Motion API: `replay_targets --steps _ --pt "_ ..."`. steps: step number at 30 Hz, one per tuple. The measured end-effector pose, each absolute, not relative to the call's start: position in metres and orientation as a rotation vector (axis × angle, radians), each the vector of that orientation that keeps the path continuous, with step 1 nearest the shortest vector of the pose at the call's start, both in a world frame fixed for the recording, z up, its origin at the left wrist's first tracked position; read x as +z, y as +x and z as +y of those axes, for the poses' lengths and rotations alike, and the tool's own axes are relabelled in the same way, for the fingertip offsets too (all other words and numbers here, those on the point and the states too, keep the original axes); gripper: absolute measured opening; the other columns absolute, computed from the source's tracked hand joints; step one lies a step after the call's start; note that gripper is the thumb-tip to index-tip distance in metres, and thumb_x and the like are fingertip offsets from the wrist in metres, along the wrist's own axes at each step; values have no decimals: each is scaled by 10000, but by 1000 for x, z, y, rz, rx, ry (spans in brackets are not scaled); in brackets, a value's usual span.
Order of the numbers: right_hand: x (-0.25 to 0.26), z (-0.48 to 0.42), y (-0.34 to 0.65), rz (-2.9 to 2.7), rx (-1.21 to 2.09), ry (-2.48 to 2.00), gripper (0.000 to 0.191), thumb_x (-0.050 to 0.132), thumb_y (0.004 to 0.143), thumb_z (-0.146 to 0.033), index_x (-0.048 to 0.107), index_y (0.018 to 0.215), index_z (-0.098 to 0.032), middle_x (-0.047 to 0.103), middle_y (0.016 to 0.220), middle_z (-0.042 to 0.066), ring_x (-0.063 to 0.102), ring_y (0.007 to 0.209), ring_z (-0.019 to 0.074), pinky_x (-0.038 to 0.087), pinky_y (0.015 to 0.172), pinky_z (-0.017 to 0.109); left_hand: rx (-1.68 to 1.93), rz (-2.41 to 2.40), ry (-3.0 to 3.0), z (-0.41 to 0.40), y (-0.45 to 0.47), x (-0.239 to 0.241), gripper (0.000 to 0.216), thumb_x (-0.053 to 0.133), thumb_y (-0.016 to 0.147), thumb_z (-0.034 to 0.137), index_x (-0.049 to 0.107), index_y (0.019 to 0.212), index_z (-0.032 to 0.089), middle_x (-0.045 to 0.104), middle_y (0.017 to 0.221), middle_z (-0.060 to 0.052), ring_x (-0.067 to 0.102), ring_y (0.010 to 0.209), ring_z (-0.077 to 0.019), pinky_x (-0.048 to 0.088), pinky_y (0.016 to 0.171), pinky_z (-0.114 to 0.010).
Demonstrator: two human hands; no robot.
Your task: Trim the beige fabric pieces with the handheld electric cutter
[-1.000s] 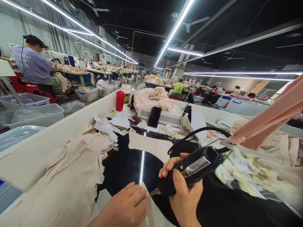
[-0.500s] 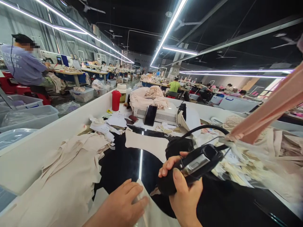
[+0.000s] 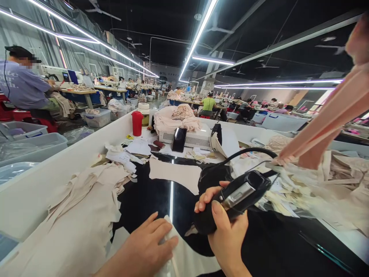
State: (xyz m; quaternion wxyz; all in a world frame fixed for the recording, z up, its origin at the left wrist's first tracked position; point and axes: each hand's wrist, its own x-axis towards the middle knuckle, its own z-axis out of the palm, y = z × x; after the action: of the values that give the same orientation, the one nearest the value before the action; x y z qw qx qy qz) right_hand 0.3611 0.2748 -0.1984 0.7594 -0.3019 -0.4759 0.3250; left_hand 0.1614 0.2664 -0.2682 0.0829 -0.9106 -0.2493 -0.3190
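Note:
My right hand point(image 3: 226, 234) is wrapped round a black corded hand tool point(image 3: 233, 200) with a metal plate on its side; its tip points down at the table. A black cable point(image 3: 245, 154) loops away from it. My left hand point(image 3: 145, 248) lies flat with fingers stretched on a pale fabric piece point(image 3: 184, 257) at the near edge of the glossy black table top point(image 3: 150, 200). The tool's tip hovers just right of my left fingertips.
A heap of beige fabric pieces point(image 3: 83, 207) lies left, another beige piece point(image 3: 175, 173) in the middle. Scraps in clear plastic point(image 3: 302, 192) pile right. Behind stand a white box machine point(image 3: 196, 138), a phone point(image 3: 178, 139) and a red jug point(image 3: 137, 123). Workers sit at sewing tables beyond.
My left hand has flattened and slid a little forward on the pale piece. The tool in my right hand has stayed almost in place. The view has shifted slightly.

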Motion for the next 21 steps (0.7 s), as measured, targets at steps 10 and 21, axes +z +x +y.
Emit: replay_targets --steps 10,21 --pt "-196 265 362 -983 719 -691 326 764 966 -310 570 1226 -296 659 852 -44 657 621 132 579 615 301 -843 -652 -2855 264 177 -264 152 684 1024 292 619 1117 190 667 963 6 666 912 -167 438 1189 -364" --pt "-202 267 356 -1036 732 -657 316 745 978 -262 550 1222 -308 660 861 -47 681 610 132 595 602 292 -911 -678 -2732 259 182 -269 84 620 1052 251 658 1096 190 661 952 1 655 880 -177 506 1093 -372"
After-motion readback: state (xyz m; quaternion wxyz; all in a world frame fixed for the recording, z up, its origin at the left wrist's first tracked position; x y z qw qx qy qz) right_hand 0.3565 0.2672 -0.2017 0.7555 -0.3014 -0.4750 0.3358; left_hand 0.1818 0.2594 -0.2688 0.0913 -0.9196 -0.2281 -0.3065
